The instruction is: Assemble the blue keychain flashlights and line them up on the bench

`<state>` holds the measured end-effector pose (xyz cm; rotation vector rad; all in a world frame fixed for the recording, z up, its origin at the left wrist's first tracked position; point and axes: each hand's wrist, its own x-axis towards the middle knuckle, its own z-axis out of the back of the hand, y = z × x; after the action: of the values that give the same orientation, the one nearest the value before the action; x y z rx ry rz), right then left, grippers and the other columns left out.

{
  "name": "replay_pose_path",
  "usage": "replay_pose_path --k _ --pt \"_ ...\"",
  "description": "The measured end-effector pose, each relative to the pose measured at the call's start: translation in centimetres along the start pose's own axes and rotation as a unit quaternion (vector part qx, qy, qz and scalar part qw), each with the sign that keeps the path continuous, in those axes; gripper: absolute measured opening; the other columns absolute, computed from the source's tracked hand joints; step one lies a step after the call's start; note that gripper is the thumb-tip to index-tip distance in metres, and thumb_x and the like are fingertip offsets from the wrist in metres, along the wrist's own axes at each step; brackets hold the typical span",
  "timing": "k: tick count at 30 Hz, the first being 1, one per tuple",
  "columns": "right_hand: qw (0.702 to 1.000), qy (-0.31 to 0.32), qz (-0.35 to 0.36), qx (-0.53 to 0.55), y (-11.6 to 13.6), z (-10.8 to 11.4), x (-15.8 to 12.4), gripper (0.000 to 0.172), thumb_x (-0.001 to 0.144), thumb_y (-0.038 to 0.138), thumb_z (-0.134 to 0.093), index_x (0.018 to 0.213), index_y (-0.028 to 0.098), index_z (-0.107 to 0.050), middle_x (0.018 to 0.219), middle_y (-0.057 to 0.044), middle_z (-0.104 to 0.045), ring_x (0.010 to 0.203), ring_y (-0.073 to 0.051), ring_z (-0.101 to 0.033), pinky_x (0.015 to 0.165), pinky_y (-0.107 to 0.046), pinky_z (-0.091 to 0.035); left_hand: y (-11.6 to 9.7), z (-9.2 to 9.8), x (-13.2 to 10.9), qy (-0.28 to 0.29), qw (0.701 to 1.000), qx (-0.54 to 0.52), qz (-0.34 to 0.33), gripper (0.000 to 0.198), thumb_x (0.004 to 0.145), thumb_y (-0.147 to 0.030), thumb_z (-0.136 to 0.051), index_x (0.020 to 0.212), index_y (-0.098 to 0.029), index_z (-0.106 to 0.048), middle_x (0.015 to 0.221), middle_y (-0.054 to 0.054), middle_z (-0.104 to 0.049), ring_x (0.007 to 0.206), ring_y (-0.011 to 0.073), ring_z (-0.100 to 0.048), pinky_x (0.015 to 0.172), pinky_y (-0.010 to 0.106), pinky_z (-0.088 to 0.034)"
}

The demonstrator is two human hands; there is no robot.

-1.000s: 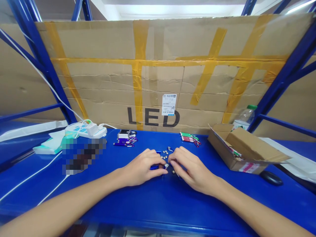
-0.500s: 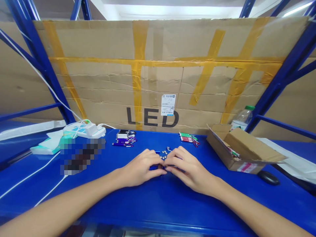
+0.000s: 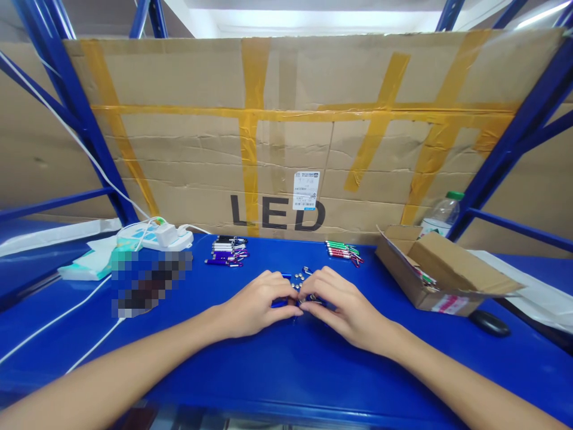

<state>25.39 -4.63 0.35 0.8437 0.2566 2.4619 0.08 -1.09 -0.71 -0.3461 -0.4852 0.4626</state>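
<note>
My left hand (image 3: pixel 257 306) is closed around a blue metal tube (image 3: pixel 279 303), which looks like the body of a small keychain flashlight. Fingertip to fingertip with it, my right hand (image 3: pixel 342 307) pinches a small metallic piece at the tube's end; the fingers mostly hide it. Just beyond the fingertips lie several silver button cells (image 3: pixel 297 278) on the blue tabletop. Another blue tube (image 3: pixel 286 275) shows behind my left knuckles. A small silver piece (image 3: pixel 307 270) lies past the cells, near my right knuckles.
Black, silver and purple keychain flashlights (image 3: pixel 227 251) lie at back left, green and red ones (image 3: pixel 342 251) at back right. An open cardboard box (image 3: pixel 412 286), a black mouse (image 3: pixel 489 323) and a bottle (image 3: pixel 441 215) stand right. A power strip (image 3: pixel 179 240) and cables lie left.
My right fingers have shifted slightly, and a small metallic piece now shows beneath them. My left hand stays almost still around the blue tube.
</note>
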Motion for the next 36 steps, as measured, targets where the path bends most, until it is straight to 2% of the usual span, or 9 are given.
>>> replay_pose_path --k 5,12,19,25,32,36 --pt "1.000 -0.019 -0.019 0.006 -0.18 -0.31 -0.12 0.009 0.112 0.029 -0.057 0.111 0.024 -0.064 0.108 -0.007 -0.073 0.098 -0.024 -0.060 0.087 -0.039 -0.051 0.16 -0.09 0.01 -0.008 1.000 0.006 -0.002 0.031 0.109 -0.049 -0.060 0.108 -0.021 -0.073 0.100 0.004 -0.075 0.096 0.0205 -0.062 0.091 0.034 -0.041" --pt "0.999 -0.032 0.007 0.005 -0.13 -0.29 0.05 0.011 0.112 0.028 -0.058 0.104 0.024 -0.065 0.106 -0.006 -0.074 0.096 -0.023 -0.061 0.085 -0.038 -0.050 0.21 -0.17 -0.05 -0.010 1.000 0.011 -0.004 0.024 0.108 -0.044 -0.064 0.108 -0.021 -0.072 0.101 0.003 -0.075 0.098 0.0201 -0.063 0.090 0.033 -0.041" --pt "0.996 -0.040 -0.048 0.059 0.18 -0.42 0.26 0.011 0.108 0.028 -0.065 0.097 0.025 -0.064 0.102 -0.003 -0.075 0.093 -0.021 -0.063 0.089 -0.039 -0.049 0.10 -0.14 0.01 -0.009 1.000 0.016 -0.004 0.024 0.107 -0.044 -0.064 0.106 -0.022 -0.072 0.098 0.003 -0.074 0.097 0.0206 -0.062 0.090 0.033 -0.040" --pt "0.990 -0.038 -0.100 0.087 0.10 -0.67 0.50 0.008 0.102 0.027 -0.072 0.096 0.024 -0.068 0.095 -0.002 -0.072 0.090 -0.022 -0.058 0.084 -0.036 -0.047 0.11 -0.10 -0.06 -0.003 1.000 0.014 -0.007 0.022 0.108 -0.042 -0.064 0.104 -0.021 -0.071 0.100 0.003 -0.074 0.097 0.0205 -0.061 0.089 0.033 -0.039" --pt "0.992 -0.035 -0.087 0.087 0.06 -0.65 0.59 0.010 0.103 0.029 -0.071 0.095 0.025 -0.067 0.094 -0.001 -0.072 0.089 -0.021 -0.058 0.096 -0.041 -0.047 -0.05 -0.03 -0.03 -0.002 1.000 0.009 -0.007 0.020 0.107 -0.040 -0.065 0.104 -0.021 -0.071 0.100 0.002 -0.073 0.097 0.0201 -0.061 0.090 0.033 -0.039" --pt "0.995 -0.025 -0.075 0.068 0.17 -0.58 0.41 0.009 0.107 0.028 -0.066 0.099 0.025 -0.064 0.100 -0.001 -0.073 0.092 -0.021 -0.062 0.095 -0.041 -0.048 0.07 -0.10 0.00 -0.004 1.000 0.007 0.000 0.017 0.106 -0.038 -0.068 0.104 -0.021 -0.071 0.098 0.001 -0.073 0.096 0.0198 -0.060 0.089 0.033 -0.038"
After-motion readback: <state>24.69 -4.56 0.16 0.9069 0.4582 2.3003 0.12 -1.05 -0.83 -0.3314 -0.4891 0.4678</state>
